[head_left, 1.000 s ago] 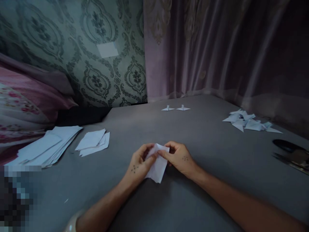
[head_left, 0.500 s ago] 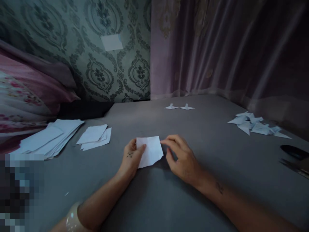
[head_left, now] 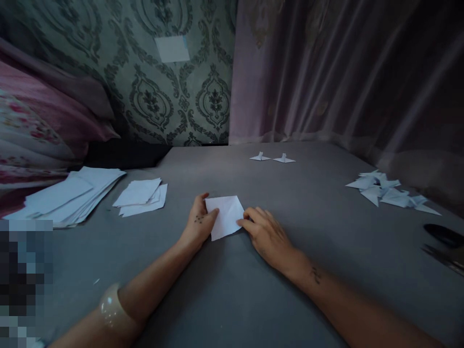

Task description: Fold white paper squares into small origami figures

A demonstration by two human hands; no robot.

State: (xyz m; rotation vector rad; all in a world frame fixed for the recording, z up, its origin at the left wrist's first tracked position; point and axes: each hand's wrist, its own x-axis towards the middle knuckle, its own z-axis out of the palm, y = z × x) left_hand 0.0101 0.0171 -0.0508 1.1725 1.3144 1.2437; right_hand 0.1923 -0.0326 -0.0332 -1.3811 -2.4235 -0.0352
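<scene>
A small white sheet of paper [head_left: 225, 217] is held just above the grey surface, with faint creases across it. My left hand [head_left: 199, 220] grips its left edge, thumb on top and fingers behind. At the right edge, my right hand [head_left: 266, 234] pinches the paper between thumb and curled fingers. Part of that edge is hidden by the right fingertips.
Left of my hands lie a small stack of paper squares [head_left: 139, 195] and a larger stack of sheets [head_left: 68, 198]. Two folded paper figures [head_left: 284, 158] stand at the back. A pile of folded paper pieces [head_left: 387, 191] and black-handled scissors [head_left: 444, 237] lie on the right.
My right hand has closed on the paper's right edge, where before it was apart from it with fingers extended. My left hand keeps its grip. The view has shifted slightly.
</scene>
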